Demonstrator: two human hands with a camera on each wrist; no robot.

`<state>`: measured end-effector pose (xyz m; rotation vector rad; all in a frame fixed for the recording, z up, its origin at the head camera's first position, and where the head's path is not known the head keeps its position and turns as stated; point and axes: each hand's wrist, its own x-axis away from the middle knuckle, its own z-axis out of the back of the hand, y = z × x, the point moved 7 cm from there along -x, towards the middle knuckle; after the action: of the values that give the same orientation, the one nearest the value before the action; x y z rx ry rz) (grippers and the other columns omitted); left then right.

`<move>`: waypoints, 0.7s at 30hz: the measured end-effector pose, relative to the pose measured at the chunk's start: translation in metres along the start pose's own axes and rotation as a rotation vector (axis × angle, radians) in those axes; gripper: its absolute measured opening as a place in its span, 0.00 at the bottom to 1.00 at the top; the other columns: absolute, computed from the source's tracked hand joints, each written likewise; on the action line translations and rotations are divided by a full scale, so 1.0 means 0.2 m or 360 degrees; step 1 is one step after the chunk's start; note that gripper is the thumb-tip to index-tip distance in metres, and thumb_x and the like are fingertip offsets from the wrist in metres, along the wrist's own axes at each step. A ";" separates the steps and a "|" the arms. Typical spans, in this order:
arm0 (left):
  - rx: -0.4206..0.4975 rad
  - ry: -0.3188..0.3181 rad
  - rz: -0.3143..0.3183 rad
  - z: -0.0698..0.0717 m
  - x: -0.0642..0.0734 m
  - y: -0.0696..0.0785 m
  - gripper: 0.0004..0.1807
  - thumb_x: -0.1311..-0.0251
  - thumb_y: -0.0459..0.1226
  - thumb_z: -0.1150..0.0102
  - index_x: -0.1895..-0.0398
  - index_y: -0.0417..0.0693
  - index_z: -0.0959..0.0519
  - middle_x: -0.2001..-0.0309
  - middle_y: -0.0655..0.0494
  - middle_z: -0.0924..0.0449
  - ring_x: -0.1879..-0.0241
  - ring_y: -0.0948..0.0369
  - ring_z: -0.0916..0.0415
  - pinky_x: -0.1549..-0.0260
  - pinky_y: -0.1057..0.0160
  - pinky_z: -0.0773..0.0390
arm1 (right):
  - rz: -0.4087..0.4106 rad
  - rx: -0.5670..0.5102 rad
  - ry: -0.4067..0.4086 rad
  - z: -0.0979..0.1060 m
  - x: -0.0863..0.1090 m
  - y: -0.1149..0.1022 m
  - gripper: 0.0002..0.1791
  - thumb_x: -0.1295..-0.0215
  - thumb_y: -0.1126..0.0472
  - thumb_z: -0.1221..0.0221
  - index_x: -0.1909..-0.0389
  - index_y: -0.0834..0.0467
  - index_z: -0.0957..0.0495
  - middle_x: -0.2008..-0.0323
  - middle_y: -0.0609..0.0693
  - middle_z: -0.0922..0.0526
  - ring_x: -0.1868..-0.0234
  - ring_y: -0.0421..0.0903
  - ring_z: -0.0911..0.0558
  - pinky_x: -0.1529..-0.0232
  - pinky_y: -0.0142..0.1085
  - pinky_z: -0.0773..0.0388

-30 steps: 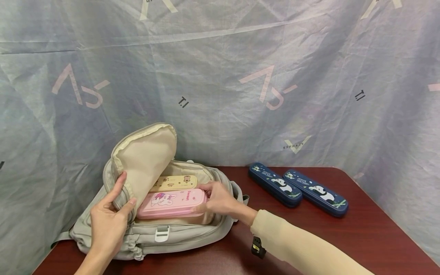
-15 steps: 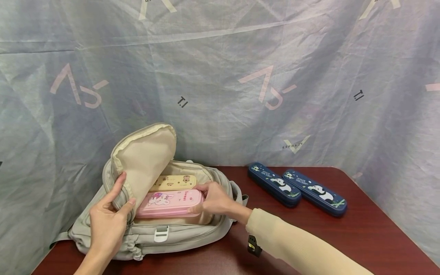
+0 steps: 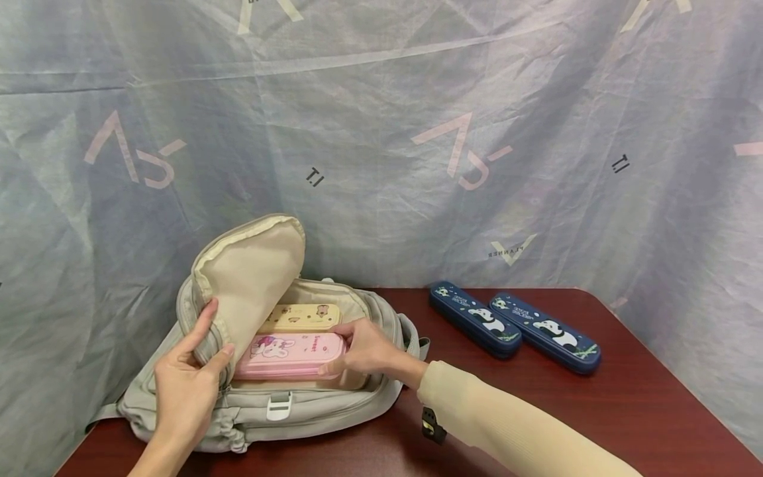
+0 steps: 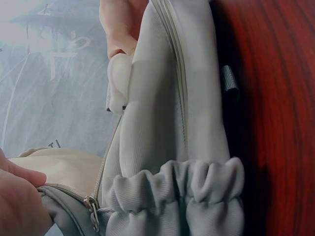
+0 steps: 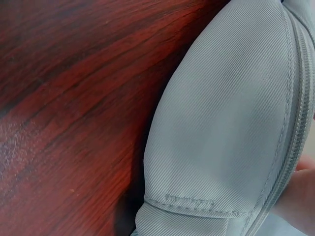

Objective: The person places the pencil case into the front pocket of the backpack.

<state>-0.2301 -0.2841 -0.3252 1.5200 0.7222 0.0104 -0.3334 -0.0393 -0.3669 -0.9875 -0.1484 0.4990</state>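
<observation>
A grey backpack point(image 3: 322, 414) lies on the table with its cream-lined flap point(image 3: 250, 271) folded up. My left hand point(image 3: 187, 381) pinches the flap's edge between thumb and fingers; the left wrist view shows this hand point(image 4: 22, 201) near a zipper pull point(image 4: 92, 211). Inside the opening, my right hand point(image 3: 366, 348) grips the right end of a pink pencil case point(image 3: 292, 354) printed with a white rabbit and "Sweet". Behind it lies a yellow pencil case point(image 3: 306, 318), partly covered by the flap. In the right wrist view the bag's side point(image 5: 221, 113) hides most of the right hand point(image 5: 298, 196).
Two navy panda pencil cases point(image 3: 477, 321) point(image 3: 548, 334) lie side by side on the dark red table point(image 3: 644, 404), right of the backpack. A grey printed cloth point(image 3: 369, 225) hangs behind the table. A white buckle point(image 3: 279, 406) sits on the bag's front.
My right hand has moved a little left, pushing the pink pencil case further under the flap. The left hand keeps its hold on the flap.
</observation>
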 end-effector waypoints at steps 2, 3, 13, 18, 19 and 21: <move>-0.0014 0.0001 -0.0002 0.00 0.00 0.00 0.40 0.41 0.12 0.41 0.27 0.49 0.24 0.27 0.64 0.29 0.20 0.66 0.50 0.25 0.71 0.51 | -0.0014 -0.0052 0.0000 0.00 0.00 0.01 0.36 0.57 0.63 0.15 0.42 0.61 0.14 0.66 0.42 0.12 0.63 0.37 0.18 0.57 0.32 0.20; -0.0019 0.0002 -0.0002 0.00 0.00 0.00 0.40 0.41 0.12 0.41 0.27 0.49 0.24 0.27 0.64 0.29 0.20 0.66 0.50 0.25 0.71 0.51 | -0.0018 -0.0077 -0.0002 0.00 0.00 0.01 0.37 0.57 0.63 0.15 0.41 0.63 0.15 0.65 0.43 0.12 0.63 0.37 0.17 0.58 0.32 0.20; -0.0055 -0.0001 0.0042 -0.01 0.00 0.01 0.39 0.39 0.13 0.41 0.27 0.51 0.25 0.26 0.65 0.29 0.20 0.67 0.52 0.26 0.72 0.49 | 0.0045 -0.0058 -0.0054 0.03 -0.01 0.00 0.33 0.56 0.65 0.16 0.44 0.64 0.13 0.67 0.45 0.11 0.66 0.37 0.18 0.64 0.27 0.23; -0.0064 0.0006 0.0043 -0.01 0.00 0.00 0.40 0.39 0.13 0.41 0.27 0.51 0.25 0.26 0.65 0.29 0.20 0.67 0.51 0.25 0.72 0.50 | 0.0049 0.0020 -0.0046 0.01 -0.02 -0.01 0.30 0.56 0.64 0.16 0.47 0.62 0.11 0.67 0.43 0.11 0.67 0.34 0.20 0.66 0.27 0.26; -0.0069 0.0007 0.0038 0.00 0.00 0.00 0.40 0.39 0.13 0.40 0.27 0.51 0.25 0.26 0.64 0.29 0.20 0.66 0.51 0.25 0.72 0.50 | 0.0050 0.0026 -0.0042 0.01 -0.03 -0.01 0.30 0.56 0.64 0.16 0.48 0.62 0.11 0.67 0.44 0.11 0.67 0.35 0.19 0.65 0.27 0.26; -0.0062 0.0009 0.0031 0.00 0.00 0.00 0.40 0.40 0.13 0.41 0.27 0.51 0.25 0.26 0.64 0.29 0.20 0.66 0.51 0.25 0.72 0.51 | 0.0050 0.0039 -0.0035 0.01 -0.03 0.00 0.30 0.56 0.64 0.15 0.47 0.61 0.11 0.67 0.43 0.10 0.67 0.35 0.19 0.65 0.27 0.26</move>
<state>-0.2297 -0.2833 -0.3245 1.4903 0.7080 0.0432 -0.3394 -0.0412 -0.3645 -0.9618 -0.1466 0.5395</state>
